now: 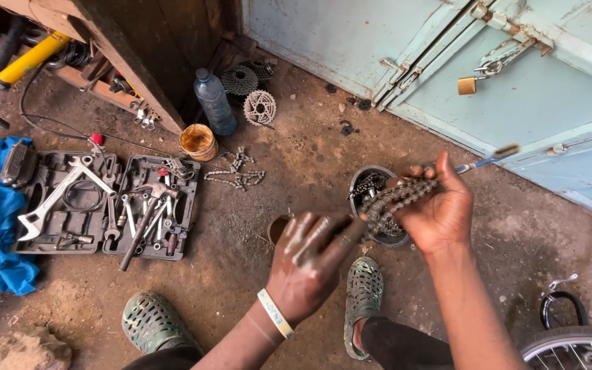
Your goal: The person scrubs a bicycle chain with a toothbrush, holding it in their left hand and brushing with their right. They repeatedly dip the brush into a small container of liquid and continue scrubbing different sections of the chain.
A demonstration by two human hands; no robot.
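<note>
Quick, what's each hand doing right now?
Left hand: closed on one end of the greasy chain.
Right hand: holding the bunched chain and a toothbrush.

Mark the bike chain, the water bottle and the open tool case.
bike chain [395, 200], head view, bunched links beside the right palm
water bottle [214, 103], head view, mid body
open tool case [49, 243], head view, left half's bottom rim

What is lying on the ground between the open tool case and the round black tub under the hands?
In the head view, a loose bicycle chain lies on the dirt between the tool case and the black tub.
</note>
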